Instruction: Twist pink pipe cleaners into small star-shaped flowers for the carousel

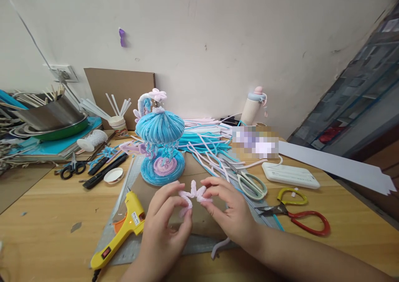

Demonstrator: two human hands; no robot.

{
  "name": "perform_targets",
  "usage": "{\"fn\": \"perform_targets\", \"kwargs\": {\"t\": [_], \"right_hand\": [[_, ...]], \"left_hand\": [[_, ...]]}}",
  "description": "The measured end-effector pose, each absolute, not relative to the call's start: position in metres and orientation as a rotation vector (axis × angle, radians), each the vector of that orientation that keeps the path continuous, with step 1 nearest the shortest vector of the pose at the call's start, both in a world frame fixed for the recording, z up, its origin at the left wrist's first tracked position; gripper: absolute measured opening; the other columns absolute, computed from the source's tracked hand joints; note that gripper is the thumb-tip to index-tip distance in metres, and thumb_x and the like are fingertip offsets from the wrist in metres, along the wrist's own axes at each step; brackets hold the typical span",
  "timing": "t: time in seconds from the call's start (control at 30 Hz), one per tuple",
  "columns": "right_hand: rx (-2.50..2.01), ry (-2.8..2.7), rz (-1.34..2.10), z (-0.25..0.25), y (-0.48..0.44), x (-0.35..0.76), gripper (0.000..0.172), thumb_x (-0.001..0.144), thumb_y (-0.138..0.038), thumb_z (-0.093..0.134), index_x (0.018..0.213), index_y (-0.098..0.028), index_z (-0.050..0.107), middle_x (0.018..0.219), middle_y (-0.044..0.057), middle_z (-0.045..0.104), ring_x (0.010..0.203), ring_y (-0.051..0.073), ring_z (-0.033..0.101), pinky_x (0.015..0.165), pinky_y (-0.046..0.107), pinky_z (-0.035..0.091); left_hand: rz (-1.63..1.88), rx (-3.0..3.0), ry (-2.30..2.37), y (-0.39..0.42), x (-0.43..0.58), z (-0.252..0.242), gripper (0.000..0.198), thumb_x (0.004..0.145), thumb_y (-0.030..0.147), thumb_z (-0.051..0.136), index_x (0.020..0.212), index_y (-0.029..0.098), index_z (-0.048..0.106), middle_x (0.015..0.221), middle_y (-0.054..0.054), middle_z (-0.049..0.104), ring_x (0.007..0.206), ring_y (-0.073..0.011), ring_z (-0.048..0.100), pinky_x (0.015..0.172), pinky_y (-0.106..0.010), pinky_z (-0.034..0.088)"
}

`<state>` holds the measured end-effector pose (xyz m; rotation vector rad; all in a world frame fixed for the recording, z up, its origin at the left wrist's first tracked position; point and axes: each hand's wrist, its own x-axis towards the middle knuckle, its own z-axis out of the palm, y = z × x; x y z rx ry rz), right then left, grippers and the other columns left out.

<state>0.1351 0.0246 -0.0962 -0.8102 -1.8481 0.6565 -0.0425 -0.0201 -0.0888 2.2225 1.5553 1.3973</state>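
Between both hands is a small pale pink pipe-cleaner flower (193,189) with several petals. My left hand (168,215) pinches its left petals between fingers and thumb. On the other side, the fingertips of my right hand (229,207) are closed on the right petals. Just beyond stands a jellyfish-shaped pipe-cleaner lamp (160,126), with a blue domed top, hanging blue strands and a pink flower on its curved arm. Its round base (148,170) is coiled in blue with a pink centre. Nearest my left hand lies a yellow glue gun (124,228).
Right of my hands lie pale green-handled scissors (252,185), red-and-yellow-handled scissors (299,213) and a white power strip (289,175). Blue and pink pipe cleaners (202,143) are heaped behind. At left are black scissors (73,167), a cutter knife (104,172), a paper cup (118,125) and a metal bowl (52,111).
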Motion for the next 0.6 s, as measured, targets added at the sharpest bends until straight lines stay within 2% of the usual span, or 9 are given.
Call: {"fn": "perform_targets", "kwargs": {"t": [0.23,0.6], "right_hand": [[-0.740,-1.823,0.739,-0.0993,0.0198,0.1329,0.008,0.081,-0.017,0.060,0.087,-0.022,0.060,0.103,0.007,0.061,0.098,0.020,0.058,0.087,0.034,0.046],[-0.722,-1.789,0.738,-0.0964,0.0178,0.1307,0.009,0.080,-0.015,0.060,0.085,-0.021,0.058,0.098,0.005,0.059,0.092,0.018,0.058,0.083,0.033,0.046]], "left_hand": [[1.405,2.208,1.531,-0.0239,-0.0410,-0.0907,0.016,0.074,0.009,0.059,0.083,0.021,0.054,0.106,-0.008,0.057,0.100,-0.0219,0.056,0.084,-0.037,0.047],[1.406,2.262,1.506,-0.0248,-0.0391,-0.0905,0.020,0.074,0.009,0.060,0.089,0.021,0.056,0.107,-0.008,0.056,0.100,-0.0219,0.055,0.085,-0.037,0.046]]}}
